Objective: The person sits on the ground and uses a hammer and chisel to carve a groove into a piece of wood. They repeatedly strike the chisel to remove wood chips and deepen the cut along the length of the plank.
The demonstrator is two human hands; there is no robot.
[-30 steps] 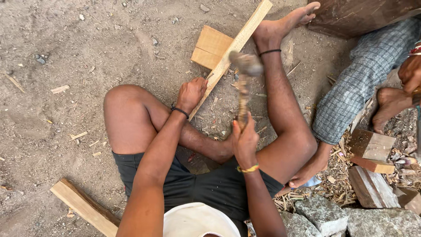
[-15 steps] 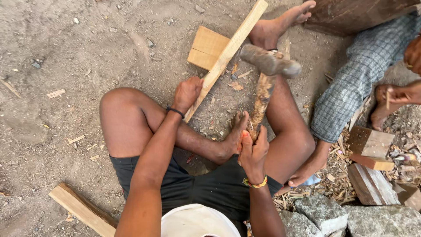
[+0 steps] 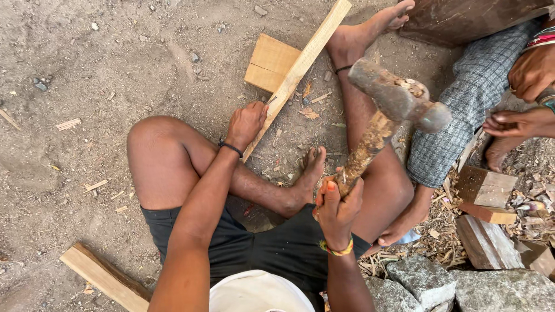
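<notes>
Hidden: the wooden strip (image 3: 300, 69) runs off the far edge.
Left hand (image 3: 245, 123): your fingers clamp the strip's near end.
Right hand (image 3: 337, 203): your fingers wrap the raised hammer (image 3: 386, 115).
Around: wooden block (image 3: 270, 62) under the strip; another person's hands (image 3: 523, 95) far right.

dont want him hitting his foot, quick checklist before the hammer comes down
1. Right hand closed around the hammer handle: ok.
2. Left hand steadying the long wooden strip on the block: ok.
3. Left-hand fingers away from the strike spot: cannot tell, no nail or mark is clearly visible.
4. Own feet out of the swing path: not ok, the outstretched foot lies right beside the strip.
5. Neighbour's checked-trousered leg clear of the hammer head: not ok, it sits close.
</notes>
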